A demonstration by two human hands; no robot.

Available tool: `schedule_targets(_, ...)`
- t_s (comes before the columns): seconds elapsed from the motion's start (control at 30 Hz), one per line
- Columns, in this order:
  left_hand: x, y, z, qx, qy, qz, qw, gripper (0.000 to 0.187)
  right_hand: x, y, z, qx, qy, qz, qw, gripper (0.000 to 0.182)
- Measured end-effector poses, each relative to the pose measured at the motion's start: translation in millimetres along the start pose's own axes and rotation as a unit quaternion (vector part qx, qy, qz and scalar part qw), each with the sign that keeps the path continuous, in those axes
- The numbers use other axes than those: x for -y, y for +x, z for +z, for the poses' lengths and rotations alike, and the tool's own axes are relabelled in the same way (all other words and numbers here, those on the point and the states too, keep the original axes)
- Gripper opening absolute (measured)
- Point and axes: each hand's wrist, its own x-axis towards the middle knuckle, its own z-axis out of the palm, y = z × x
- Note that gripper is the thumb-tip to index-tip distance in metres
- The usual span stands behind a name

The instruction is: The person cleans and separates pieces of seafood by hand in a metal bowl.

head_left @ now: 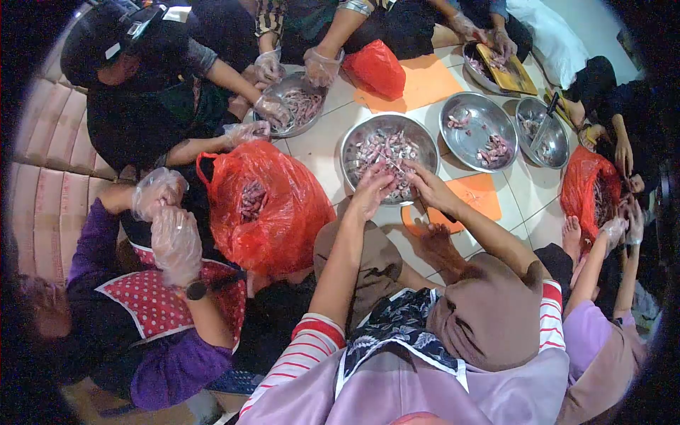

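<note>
Over the near side of a steel bowl [346, 166] my left hand [374, 191] and my right hand [431, 188] are close together, both bare, with fingertips pinched. Between them is a small pale strip, apparently part of one of the small pinkish-white seafood pieces [386, 146] that fill the bowl; they look like little squid, but the kind is not certain. My fingers partly hide the held piece. To the right is a second steel bowl [457, 152] with two small heaps of similar pieces.
A red plastic bag [283, 205] of pieces sits left, beside a gloved person in purple. Orange sheets [476, 198] lie on the tiled floor [319, 159]. Co-workers' gloved hands work at a bowl [312, 124] upper left, a cutting board [506, 69] and a red bag [582, 185] right.
</note>
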Motion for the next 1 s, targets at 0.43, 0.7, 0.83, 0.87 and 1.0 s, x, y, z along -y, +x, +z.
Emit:
schedule_targets(0.43,6,7,4,0.003,0.076,0.157,0.985,0.052,14,-6,-11,0.054,0.211,0.166,0.962,0.033)
schedule_targets(0.7,5,5,4,0.022,0.056,0.140,0.988,0.036,5,-4,-2,0.027,0.161,0.116,0.980,0.033)
schedule_targets(0.83,6,4,1,0.030,0.093,0.091,0.991,0.016,12,-4,-7,-0.015,-0.007,-0.031,0.999,0.033)
schedule_targets(0.87,6,4,1,0.030,0.092,0.091,0.991,0.016,11,-2,-7,-0.014,-0.008,-0.031,0.999,0.033)
schedule_targets(1.0,8,3,6,0.029,0.211,0.123,0.969,0.016,6,-1,-7,-0.001,-0.042,-0.021,0.999,0.036)
